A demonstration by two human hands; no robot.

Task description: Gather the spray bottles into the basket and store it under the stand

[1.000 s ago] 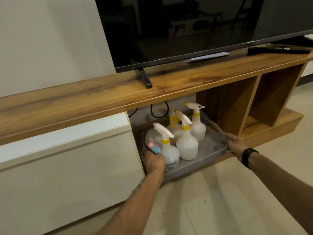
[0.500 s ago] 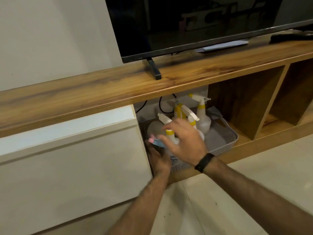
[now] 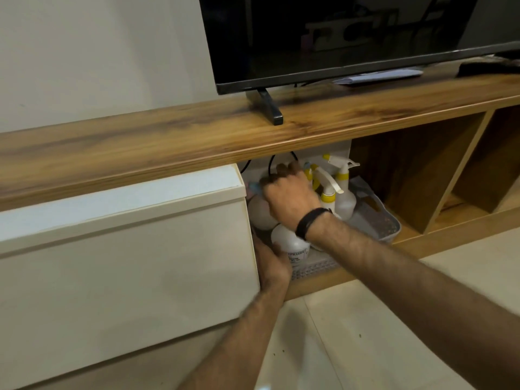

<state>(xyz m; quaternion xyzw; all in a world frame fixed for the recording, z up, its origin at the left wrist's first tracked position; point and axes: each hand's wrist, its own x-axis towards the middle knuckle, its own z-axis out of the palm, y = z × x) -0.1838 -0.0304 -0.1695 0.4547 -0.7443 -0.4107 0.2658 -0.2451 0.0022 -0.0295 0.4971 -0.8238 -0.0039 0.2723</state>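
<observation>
Under the wooden stand (image 3: 281, 136), in the open bay beside a white drawer front (image 3: 126, 249), a grey basket (image 3: 385, 220) was seen resting on the bottom shelf with several spray bottles (image 3: 344, 198) standing upright inside it. The basket was largely tucked beneath the top board, though its near-left corner was still close to the shelf's front edge. The left hand (image 3: 274, 263) was pressed against that corner, fingers wrapped around the basket's rim beside the nearest bottle (image 3: 289, 243). The right hand (image 3: 289, 195), a dark band (image 3: 309, 220) on its wrist, was reached in over the bottles at the left rear, fingers curled loosely; whether anything was gripped could not be told, as the fingertips were hidden. A television (image 3: 351, 38) stood on the surface above, and black cables (image 3: 270, 167) hung down the back wall just behind the reaching hand.

Several risks were judged to remain. The tall trigger heads could be caught under the top board or knocked over by the forearm crossing above them. The dangling cables could be snagged by the fingers or by a nozzle. A push applied only at the left corner could skew the basket against the drawer's side.
</observation>
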